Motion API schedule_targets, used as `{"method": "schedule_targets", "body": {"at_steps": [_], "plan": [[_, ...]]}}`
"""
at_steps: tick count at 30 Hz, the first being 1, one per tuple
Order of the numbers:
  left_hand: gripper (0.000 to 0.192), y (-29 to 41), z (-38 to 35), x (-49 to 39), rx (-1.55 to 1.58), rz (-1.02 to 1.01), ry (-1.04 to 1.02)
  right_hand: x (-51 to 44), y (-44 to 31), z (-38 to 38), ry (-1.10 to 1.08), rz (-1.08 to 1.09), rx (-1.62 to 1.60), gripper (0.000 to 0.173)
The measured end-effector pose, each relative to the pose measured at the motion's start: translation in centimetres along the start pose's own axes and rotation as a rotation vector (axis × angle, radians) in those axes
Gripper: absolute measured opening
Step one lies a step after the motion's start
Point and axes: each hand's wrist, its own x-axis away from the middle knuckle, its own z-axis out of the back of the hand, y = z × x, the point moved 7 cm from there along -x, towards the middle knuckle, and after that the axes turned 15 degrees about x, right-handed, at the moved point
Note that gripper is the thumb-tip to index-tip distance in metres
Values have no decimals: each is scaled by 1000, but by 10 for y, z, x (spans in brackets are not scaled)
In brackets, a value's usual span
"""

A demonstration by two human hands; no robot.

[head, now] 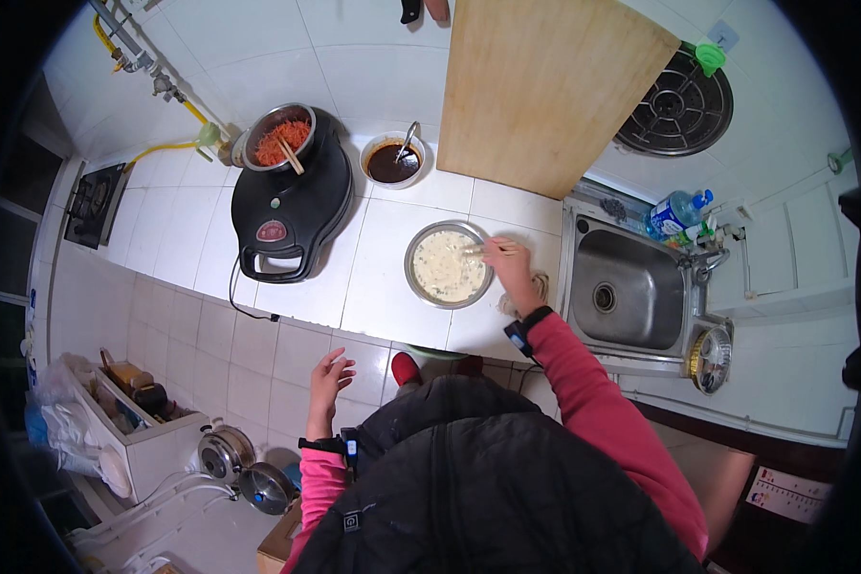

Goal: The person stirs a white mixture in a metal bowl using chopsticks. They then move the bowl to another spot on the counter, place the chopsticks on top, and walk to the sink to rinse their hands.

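Note:
My right hand (508,260) grips chopsticks (473,250), their tips dipped into a pale batter flecked with green (441,269). A round steel bowl (410,285) on the white tiled counter contains this batter. Beneath my right wrist lies a crumpled cloth (540,285), partly hidden by the arm. My left hand (328,384) hangs in front of the counter edge, fingers apart and holding nothing. Behind the batter, a white bowl (393,184) holds dark brown sauce and a metal spoon (407,140).
Left on the counter stands a black electric griddle (298,190), lid down, its cord hanging over the edge. A steel pot (246,147) holds shredded carrot (281,140) and chopsticks (291,158). A wooden board (531,93) leans against the wall beside the steel sink (617,308).

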Motion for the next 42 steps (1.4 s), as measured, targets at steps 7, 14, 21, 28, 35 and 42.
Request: {"method": "schedule_targets", "body": {"at_steps": [7,14,21,28,35,42], "plan": [[36,1,0,-1,13,-6,8,6,3,-8,-372,-285,119,16],[35,0,-4,-1,-17,-6,-30,12,22,-25,-471,-339,-66,16],[34,-4,-3,-1,-3,17,-22,9,10,-20,-331,-261,-183,17],[34,-3,-6,-2,-2,6,-24,2,-3,6,-82,-66,-93,15],[35,0,-12,-5,-30,5,-44,-9,14,-10,-340,-214,33,19],[34,2,-55,-42,-4,38,-108,3,17,18,-458,-40,156,21]]}}
